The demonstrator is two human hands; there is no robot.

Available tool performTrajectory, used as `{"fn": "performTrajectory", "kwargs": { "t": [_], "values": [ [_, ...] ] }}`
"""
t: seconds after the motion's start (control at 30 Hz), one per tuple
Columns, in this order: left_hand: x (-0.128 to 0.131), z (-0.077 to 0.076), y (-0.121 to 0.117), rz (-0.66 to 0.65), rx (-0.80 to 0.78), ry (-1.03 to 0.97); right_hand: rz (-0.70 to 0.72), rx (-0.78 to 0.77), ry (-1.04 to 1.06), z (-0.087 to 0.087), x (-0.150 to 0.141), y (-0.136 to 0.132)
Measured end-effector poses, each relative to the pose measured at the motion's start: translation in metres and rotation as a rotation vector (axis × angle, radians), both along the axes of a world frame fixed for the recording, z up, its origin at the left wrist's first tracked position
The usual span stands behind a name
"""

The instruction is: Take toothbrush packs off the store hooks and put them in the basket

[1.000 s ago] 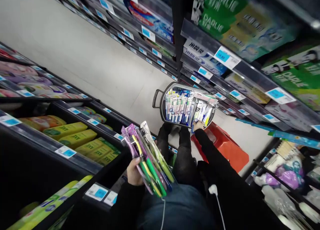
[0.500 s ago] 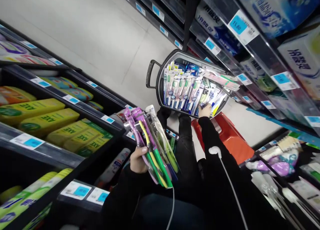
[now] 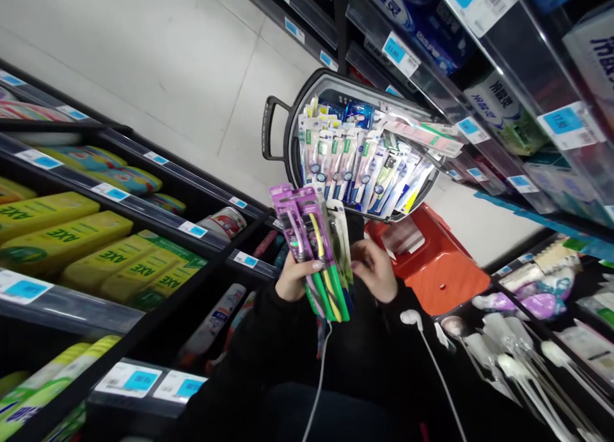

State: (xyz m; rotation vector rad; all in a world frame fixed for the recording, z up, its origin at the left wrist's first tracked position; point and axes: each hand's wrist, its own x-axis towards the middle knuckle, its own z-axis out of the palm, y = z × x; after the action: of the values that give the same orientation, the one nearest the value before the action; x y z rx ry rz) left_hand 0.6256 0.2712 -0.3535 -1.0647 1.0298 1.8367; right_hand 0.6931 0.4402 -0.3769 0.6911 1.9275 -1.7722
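The left hand (image 3: 293,278) holds a fanned bundle of packaged toothbrushes (image 3: 314,240), thumb laid across the front and the rest of the fingers mostly hidden behind. The long packs slant: their purple tops point forward, away from the body and a little leftward, while the green lower ends run back toward the person's lap, to the right of that hand. The right hand (image 3: 378,270) is half curled close by the bundle's right edge; from here I can't tell whether it pinches a pack or only rests beside it. Straight ahead of both hands sits a dark oval basket (image 3: 330,79), its handle out to the left, packed with a row of carded toothbrushes (image 3: 338,167) leaning side by side, blue packs (image 3: 359,114) behind them and a pinkish pack (image 3: 422,135) lying across the right end. Just beyond the right hand, to its right, is an orange-red plastic object (image 3: 446,272). Left of the left hand, a dark shelf (image 3: 71,311) holds yellow AXE packs (image 3: 71,228) lying in a row.
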Motion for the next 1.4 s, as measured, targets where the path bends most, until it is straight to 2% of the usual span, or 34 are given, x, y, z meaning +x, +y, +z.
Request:
{"fn": "performTrajectory", "kwargs": {
  "t": [0.07, 0.13, 0.27, 0.47, 0.57, 0.67, 0.77, 0.83, 0.87, 0.93, 1.03, 1.13, 1.27, 1.4],
  "values": [
    [0.002, -0.003, 0.009, -0.022, 0.003, 0.004, 0.003, 0.06, -0.032, 0.02, 0.002, -0.01],
    [0.006, -0.005, 0.015, -0.042, 0.019, 0.018, -0.028, 0.195, -0.035, 0.029, 0.005, -0.014],
    [0.015, -0.009, 0.019, -0.058, 0.034, 0.046, -0.065, 0.409, -0.009, 0.036, 0.015, -0.017],
    [0.027, -0.012, 0.025, -0.006, 0.132, 0.0, -0.136, 0.622, 0.008, 0.048, 0.026, -0.024],
    [0.028, -0.014, 0.028, 0.011, 0.207, -0.023, -0.199, 0.651, 0.036, 0.051, 0.027, -0.026],
    [0.023, -0.017, 0.032, 0.017, 0.339, -0.069, -0.395, 0.583, 0.108, 0.045, 0.032, -0.02],
    [0.018, -0.021, 0.035, 0.02, 0.403, -0.117, -0.749, 0.464, 0.165, 0.02, 0.04, -0.001],
    [0.018, -0.025, 0.035, 0.026, 0.418, -0.132, -0.949, 0.347, 0.149, -0.008, 0.045, 0.019],
    [0.018, -0.026, 0.034, 0.028, 0.422, -0.135, -0.998, 0.312, 0.13, -0.025, 0.047, 0.031],
    [0.02, -0.029, 0.033, 0.03, 0.417, -0.13, -0.948, 0.379, 0.048, -0.061, 0.049, 0.056],
    [0.022, -0.03, 0.029, 0.046, 0.375, -0.092, -0.769, 0.584, -0.114, -0.115, 0.047, 0.092],
    [0.023, -0.031, 0.024, 0.054, 0.347, -0.081, -0.695, 0.642, -0.147, -0.156, 0.034, 0.118],
    [0.026, -0.032, 0.02, 0.072, 0.336, -0.081, -0.594, 0.66, -0.144, -0.19, 0.011, 0.139],
    [0.027, -0.031, 0.021, 0.064, 0.346, -0.104, -0.56, 0.704, -0.157, -0.208, -0.008, 0.147]
  ]
}}
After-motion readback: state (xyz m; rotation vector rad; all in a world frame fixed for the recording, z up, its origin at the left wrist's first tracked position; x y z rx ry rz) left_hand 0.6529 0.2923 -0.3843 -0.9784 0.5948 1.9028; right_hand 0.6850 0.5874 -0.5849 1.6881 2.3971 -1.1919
